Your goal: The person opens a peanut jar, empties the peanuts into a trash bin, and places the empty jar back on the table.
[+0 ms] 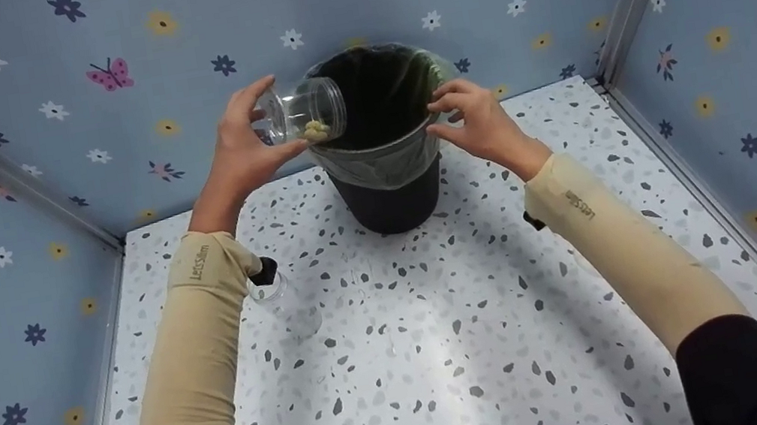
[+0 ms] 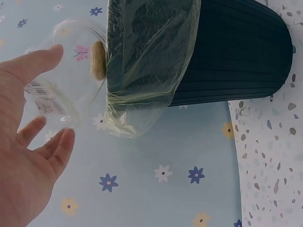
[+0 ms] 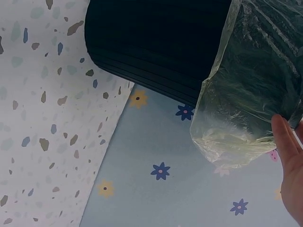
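In my left hand [image 1: 245, 138] is a clear plastic jar [image 1: 304, 102], gripped between thumb and fingers and tipped on its side. Its mouth faces the opening of a dark trash can [image 1: 388, 203], at the left of the rim. A few small yellowish pieces [image 1: 315, 131] lie inside the jar near its mouth; they also show as a brownish lump [image 2: 98, 60] in the left wrist view. A thin see-through bag [image 3: 251, 85] lines the can and folds over its rim. My right hand [image 1: 482, 121] holds the can's right rim, fingers above and thumb lower; its fingertips are partly hidden.
A clear container [image 1: 295, 309] with a white top stands on the speckled white floor [image 1: 409, 359], partly behind my left wrist. Blue flowered panels [image 1: 174, 70] rise behind the can and on both sides, with metal posts at the corners.
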`<act>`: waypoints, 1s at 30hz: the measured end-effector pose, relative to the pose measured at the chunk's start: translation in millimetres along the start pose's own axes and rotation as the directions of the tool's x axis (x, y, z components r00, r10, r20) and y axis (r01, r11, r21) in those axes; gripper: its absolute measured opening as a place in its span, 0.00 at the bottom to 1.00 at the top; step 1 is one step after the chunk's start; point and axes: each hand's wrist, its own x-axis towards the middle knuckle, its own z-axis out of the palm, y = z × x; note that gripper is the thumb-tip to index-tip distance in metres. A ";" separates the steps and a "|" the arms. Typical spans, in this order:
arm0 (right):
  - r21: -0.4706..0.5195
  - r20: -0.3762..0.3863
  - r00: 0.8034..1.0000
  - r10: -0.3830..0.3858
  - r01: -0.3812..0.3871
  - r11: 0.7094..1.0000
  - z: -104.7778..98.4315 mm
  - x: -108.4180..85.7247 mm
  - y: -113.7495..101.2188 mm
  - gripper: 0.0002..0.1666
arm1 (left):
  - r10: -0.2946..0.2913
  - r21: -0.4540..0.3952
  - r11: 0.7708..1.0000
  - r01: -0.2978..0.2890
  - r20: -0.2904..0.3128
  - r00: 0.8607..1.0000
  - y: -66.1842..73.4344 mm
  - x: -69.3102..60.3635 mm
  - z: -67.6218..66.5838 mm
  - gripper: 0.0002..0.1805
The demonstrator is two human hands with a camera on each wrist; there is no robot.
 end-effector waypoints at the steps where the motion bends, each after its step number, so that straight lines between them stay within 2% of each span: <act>1: 0.000 0.002 1.000 0.000 0.000 1.000 0.1 -0.3 -0.1 0.17 | -0.001 0.007 1.000 0.001 0.006 1.000 0.0 -0.4 -0.2 0.48; 7: 0.000 -0.002 1.000 -0.017 0.017 1.000 -0.1 -1.4 -1.3 0.17 | -0.008 0.066 0.998 0.006 0.029 1.000 -0.1 -2.1 -1.3 0.48; 15: 0.007 0.001 1.000 -0.008 0.008 1.000 1.0 -0.6 -1.7 0.16 | -0.052 0.007 0.999 0.052 0.026 0.998 -4.0 -3.8 -1.6 0.47; 19: 0.008 -0.003 1.000 -0.008 0.008 1.000 1.0 -0.5 -1.9 0.16 | -0.099 -0.027 0.995 0.100 0.038 0.994 -5.2 -3.4 -1.5 0.47; 22: 0.009 -0.004 1.000 -0.006 0.006 1.000 0.8 -0.6 -1.7 0.16 | -0.127 -0.021 0.992 0.128 0.051 0.991 -6.2 -3.3 -1.5 0.48; 26: 0.013 -0.002 1.000 0.001 -0.001 1.000 0.5 -1.0 -0.8 0.16 | -0.134 0.095 0.987 0.127 0.073 0.988 -6.3 -4.0 -3.0 0.50; 30: 0.012 0.000 1.000 0.008 -0.008 1.000 1.1 -1.7 -0.7 0.16 | -0.142 0.231 0.966 0.114 0.111 0.984 -3.7 -5.3 -6.9 0.52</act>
